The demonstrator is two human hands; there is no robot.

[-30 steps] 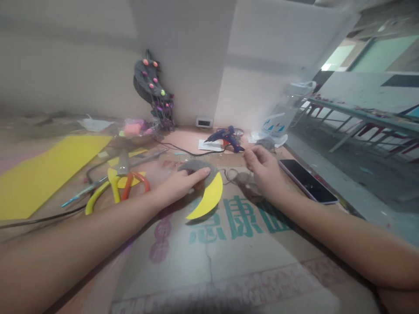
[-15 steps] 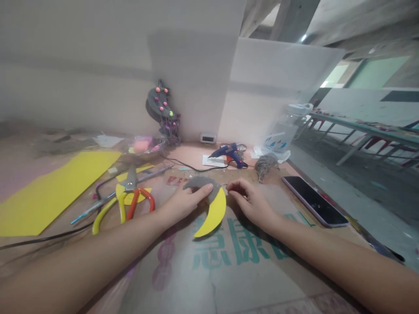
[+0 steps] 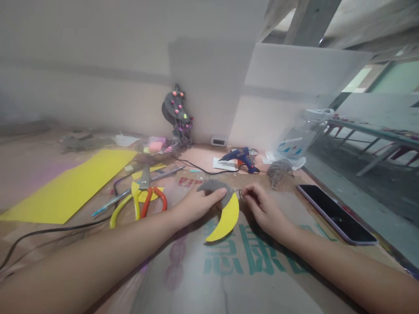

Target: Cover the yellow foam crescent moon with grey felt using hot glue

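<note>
A crescent-shaped piece lies on the cardboard sheet (image 3: 248, 283): its lower part is yellow (image 3: 225, 218) and its upper part is wrapped in grey yarn (image 3: 212, 186). My left hand (image 3: 194, 204) presses down on the grey part, index finger stretched across it. My right hand (image 3: 263, 207) sits just right of the crescent, fingers pinched on a thin grey strand at its edge. A grey ball of yarn (image 3: 278, 170) rests behind my right hand.
Yellow and orange scissors (image 3: 140, 198), a yellow paper sheet (image 3: 72, 185) and a black cable (image 3: 49, 231) lie to the left. A blue glue gun (image 3: 240, 157) sits at the back, a phone (image 3: 335, 213) at the right, a decorated grey crescent (image 3: 175, 109) against the wall.
My right hand has come in from the right and now pinches at the crescent's edge. The view has shifted, uncovering the yarn ball. My left hand stays on the crescent.
</note>
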